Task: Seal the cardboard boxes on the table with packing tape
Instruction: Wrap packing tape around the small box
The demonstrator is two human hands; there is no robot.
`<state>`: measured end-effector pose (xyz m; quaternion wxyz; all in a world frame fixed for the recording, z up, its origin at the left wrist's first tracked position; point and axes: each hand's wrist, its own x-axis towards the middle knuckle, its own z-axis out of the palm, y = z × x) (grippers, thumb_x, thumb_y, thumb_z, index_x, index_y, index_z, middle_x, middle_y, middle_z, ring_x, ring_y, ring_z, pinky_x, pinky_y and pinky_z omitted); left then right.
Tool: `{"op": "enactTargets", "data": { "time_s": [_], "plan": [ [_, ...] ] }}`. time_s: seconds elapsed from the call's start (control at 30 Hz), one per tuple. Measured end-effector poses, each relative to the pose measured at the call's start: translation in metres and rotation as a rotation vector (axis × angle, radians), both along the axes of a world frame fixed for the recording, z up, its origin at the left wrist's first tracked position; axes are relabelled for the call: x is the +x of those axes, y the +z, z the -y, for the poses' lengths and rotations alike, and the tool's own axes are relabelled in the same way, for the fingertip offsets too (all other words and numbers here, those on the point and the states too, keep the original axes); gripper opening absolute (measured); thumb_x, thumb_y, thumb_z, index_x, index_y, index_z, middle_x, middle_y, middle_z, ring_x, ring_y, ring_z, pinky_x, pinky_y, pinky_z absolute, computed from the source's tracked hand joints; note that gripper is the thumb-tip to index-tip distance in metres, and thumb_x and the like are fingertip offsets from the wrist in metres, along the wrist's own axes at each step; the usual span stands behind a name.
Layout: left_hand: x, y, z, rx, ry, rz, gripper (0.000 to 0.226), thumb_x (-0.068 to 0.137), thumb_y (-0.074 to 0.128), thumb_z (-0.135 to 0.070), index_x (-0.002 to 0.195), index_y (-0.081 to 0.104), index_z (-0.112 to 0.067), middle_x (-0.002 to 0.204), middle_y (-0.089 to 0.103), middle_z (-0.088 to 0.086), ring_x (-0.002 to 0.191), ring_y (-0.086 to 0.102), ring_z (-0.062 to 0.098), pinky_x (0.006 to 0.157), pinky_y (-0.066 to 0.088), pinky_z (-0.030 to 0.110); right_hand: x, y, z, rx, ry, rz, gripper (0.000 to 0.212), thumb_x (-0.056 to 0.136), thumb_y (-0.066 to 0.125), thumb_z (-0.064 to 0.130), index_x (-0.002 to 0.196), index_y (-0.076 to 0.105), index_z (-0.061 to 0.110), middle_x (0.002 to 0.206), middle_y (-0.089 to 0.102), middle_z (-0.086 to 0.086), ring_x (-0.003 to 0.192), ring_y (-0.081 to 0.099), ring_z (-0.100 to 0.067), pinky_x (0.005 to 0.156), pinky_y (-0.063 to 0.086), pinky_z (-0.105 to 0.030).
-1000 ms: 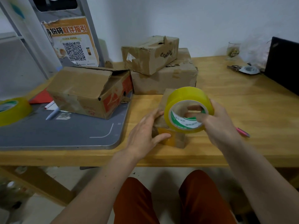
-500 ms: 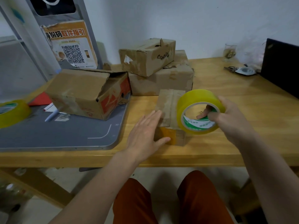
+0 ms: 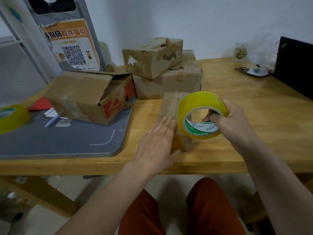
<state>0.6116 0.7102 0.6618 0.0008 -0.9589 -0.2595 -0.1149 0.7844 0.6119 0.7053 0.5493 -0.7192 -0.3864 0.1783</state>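
The small brown cardboard box [image 3: 171, 107] sits near the front edge of the wooden table [image 3: 254, 129]. The left hand [image 3: 157, 139] lies flat on it, fingers straight and together. The right hand [image 3: 235, 122] holds the big yellow tape roll [image 3: 201, 114] just over the box, fingers curled through its hole. Bare table lies to the right. The grey mat [image 3: 67, 141] lies left.

A small cardboard box [image 3: 171, 106] was seen near the front edge of the wooden desk [image 3: 254, 133]. The left hand [image 3: 157, 141] was laid flat on its top with straight fingers. A yellow tape roll [image 3: 201, 114] was gripped by the right hand [image 3: 235, 122] just right of the box, fingers hooked through its core. Larger boxes [image 3: 162, 70] were stacked farther back.
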Motion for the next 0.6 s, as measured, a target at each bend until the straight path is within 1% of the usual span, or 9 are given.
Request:
{"op": "enactTargets", "data": {
  "time_s": [0.1, 0.23, 0.3, 0.37, 0.43, 0.5, 0.53, 0.57, 0.6],
  "plan": [
    [-0.009, 0.003, -0.004, -0.017, 0.076, -0.012, 0.087, 0.098, 0.05, -0.05, 0.159, -0.003, -0.016, 0.167, -0.006, 0.001, 0.153, -0.007, 0.012, 0.116, -0.01, 0.024, 0.002, 0.0, 0.002, -0.023, -0.005, -0.005, 0.014, 0.081, 0.058, -0.002, 0.092, 0.061, 0.006, 0.097, 0.064, -0.022, 0.093, 0.059, -0.035, 0.072, 0.044, -0.038],
    [-0.002, 0.008, -0.004, -0.005, 0.184, -0.066, 0.092, 0.097, 0.049, -0.054, 0.158, -0.004, -0.009, 0.167, -0.007, 0.009, 0.154, -0.008, 0.02, 0.119, -0.009, 0.031, 0.001, 0.0, 0.003, -0.049, -0.009, -0.007, 0.014, 0.082, 0.057, -0.001, 0.093, 0.06, 0.008, 0.098, 0.064, -0.02, 0.085, 0.057, -0.027, 0.07, 0.044, -0.037],
    [0.009, 0.01, 0.002, -0.013, 0.11, -0.071, 0.092, 0.096, 0.051, -0.056, 0.159, 0.002, -0.01, 0.167, -0.003, 0.008, 0.154, -0.006, 0.02, 0.121, -0.007, 0.032, 0.001, 0.0, 0.002, -0.049, -0.023, -0.01, 0.013, 0.082, 0.057, -0.002, 0.092, 0.06, 0.007, 0.097, 0.063, -0.02, 0.082, 0.055, -0.024, 0.069, 0.042, -0.036],
    [0.016, 0.012, 0.006, -0.021, -0.03, -0.032, 0.087, 0.094, 0.056, -0.055, 0.159, 0.015, -0.015, 0.167, 0.007, 0.003, 0.154, 0.001, 0.015, 0.12, -0.005, 0.028, 0.002, -0.001, 0.001, -0.043, -0.042, 0.002, 0.013, 0.082, 0.057, -0.002, 0.092, 0.059, 0.006, 0.096, 0.063, -0.021, 0.082, 0.056, -0.026, 0.068, 0.043, -0.037],
    [0.012, 0.011, 0.002, -0.041, -0.088, -0.012, 0.081, 0.094, 0.058, -0.052, 0.158, 0.02, -0.02, 0.166, 0.014, -0.002, 0.153, 0.007, 0.011, 0.12, 0.001, 0.024, 0.003, -0.002, 0.0, -0.028, -0.04, 0.007, 0.015, 0.082, 0.058, 0.0, 0.096, 0.058, 0.006, 0.097, 0.063, -0.021, 0.088, 0.059, -0.032, 0.072, 0.046, -0.041],
    [0.006, 0.01, -0.004, -0.066, -0.075, -0.017, 0.083, 0.093, 0.061, -0.05, 0.159, 0.016, -0.024, 0.166, 0.012, -0.006, 0.152, 0.008, 0.008, 0.119, 0.006, 0.023, 0.001, -0.006, 0.0, 0.014, -0.049, -0.04, 0.019, 0.084, 0.06, 0.005, 0.102, 0.057, 0.01, 0.101, 0.063, -0.018, 0.094, 0.061, -0.033, 0.082, 0.049, -0.049],
    [0.006, 0.011, -0.006, -0.065, -0.053, -0.03, 0.086, 0.092, 0.062, -0.051, 0.159, 0.015, -0.024, 0.166, 0.012, -0.006, 0.152, 0.01, 0.01, 0.119, 0.01, 0.025, -0.002, -0.01, 0.0, 0.06, -0.066, -0.09, 0.021, 0.085, 0.063, 0.009, 0.104, 0.056, 0.014, 0.102, 0.064, -0.014, 0.096, 0.063, -0.031, 0.086, 0.05, -0.051],
    [0.009, 0.013, -0.007, -0.057, -0.026, -0.043, 0.086, 0.09, 0.064, -0.054, 0.158, 0.019, -0.024, 0.165, 0.017, -0.006, 0.15, 0.017, 0.013, 0.119, 0.017, 0.028, -0.007, -0.016, -0.001, 0.113, -0.091, -0.167, 0.025, 0.083, 0.067, 0.014, 0.105, 0.057, 0.019, 0.104, 0.065, -0.01, 0.098, 0.064, -0.027, 0.089, 0.052, -0.052],
    [0.015, 0.017, -0.007, -0.046, 0.006, -0.054, 0.085, 0.087, 0.065, -0.058, 0.155, 0.027, -0.024, 0.161, 0.027, -0.004, 0.145, 0.026, 0.016, 0.116, 0.025, 0.031, -0.013, -0.023, -0.002, 0.165, -0.119, -0.265, 0.03, 0.079, 0.072, 0.021, 0.107, 0.059, 0.023, 0.105, 0.067, -0.006, 0.1, 0.066, -0.024, 0.091, 0.052, -0.051]
  ]
}}
